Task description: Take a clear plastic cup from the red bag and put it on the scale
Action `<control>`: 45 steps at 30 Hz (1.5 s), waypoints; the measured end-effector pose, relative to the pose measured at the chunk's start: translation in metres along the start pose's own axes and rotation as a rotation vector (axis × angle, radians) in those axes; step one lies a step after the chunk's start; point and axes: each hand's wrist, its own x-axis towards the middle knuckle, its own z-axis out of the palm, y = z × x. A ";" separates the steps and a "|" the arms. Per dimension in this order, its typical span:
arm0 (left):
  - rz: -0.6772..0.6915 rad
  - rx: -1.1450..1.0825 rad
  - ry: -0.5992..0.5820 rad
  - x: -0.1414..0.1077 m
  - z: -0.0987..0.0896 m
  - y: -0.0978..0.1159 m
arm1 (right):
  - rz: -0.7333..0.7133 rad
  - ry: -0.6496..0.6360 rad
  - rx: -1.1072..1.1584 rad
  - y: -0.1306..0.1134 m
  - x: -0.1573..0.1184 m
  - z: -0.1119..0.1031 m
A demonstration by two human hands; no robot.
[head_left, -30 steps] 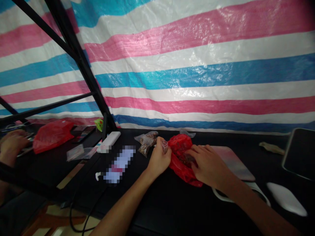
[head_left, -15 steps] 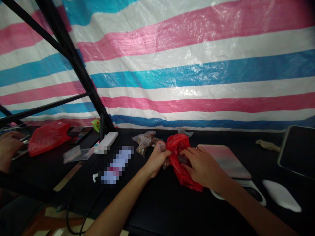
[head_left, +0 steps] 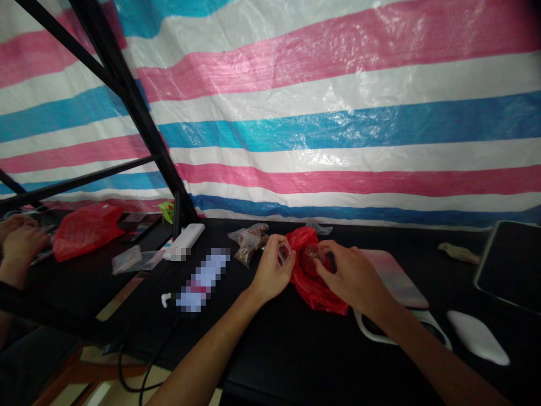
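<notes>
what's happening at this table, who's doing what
The left hand holds a small clear bag. Beside it, the right hand grips a small clear cup over a crumpled red bag; bits of something show in the cup. Small filled bags lie just beyond the left hand. At far left, another person's hands are near a second red bag.

Dim overall; we note white glare on the striped plastic sheet [head_left: 338, 118], black table [head_left: 262, 349] underlit, dark upper-right corner.
</notes>
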 end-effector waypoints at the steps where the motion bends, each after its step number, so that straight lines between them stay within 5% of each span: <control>1: 0.025 0.039 -0.015 -0.001 0.000 0.001 | 0.004 0.034 0.009 0.000 0.001 -0.001; 5: 0.076 0.139 -0.083 -0.005 0.005 0.002 | -0.055 0.123 0.062 -0.003 0.000 -0.002; 11: 0.056 0.127 -0.129 -0.007 0.012 0.001 | -0.417 0.237 0.010 -0.010 -0.007 -0.001; 15: 0.030 0.015 -0.165 -0.009 0.015 0.003 | -0.502 0.281 -0.081 -0.007 -0.009 -0.002; 21: 0.000 -0.080 -0.072 -0.006 0.015 0.001 | -0.275 0.349 -0.101 0.002 -0.003 -0.004; 28: 0.107 -0.023 0.204 -0.002 -0.003 0.015 | -0.215 0.035 0.060 0.003 -0.001 -0.005; 34: 0.263 -0.039 -0.020 -0.020 -0.002 0.041 | -0.228 0.015 0.328 -0.016 -0.013 -0.004; 39: 0.199 -0.143 -0.256 -0.027 0.004 0.038 | -0.165 -0.063 0.473 -0.028 -0.017 -0.002; 42: 0.202 -0.133 -0.273 -0.023 0.004 0.029 | -0.116 0.004 0.450 -0.015 -0.007 -0.011; 45: 0.259 0.122 -0.250 -0.017 0.003 0.020 | -0.118 0.098 0.392 0.018 0.005 -0.031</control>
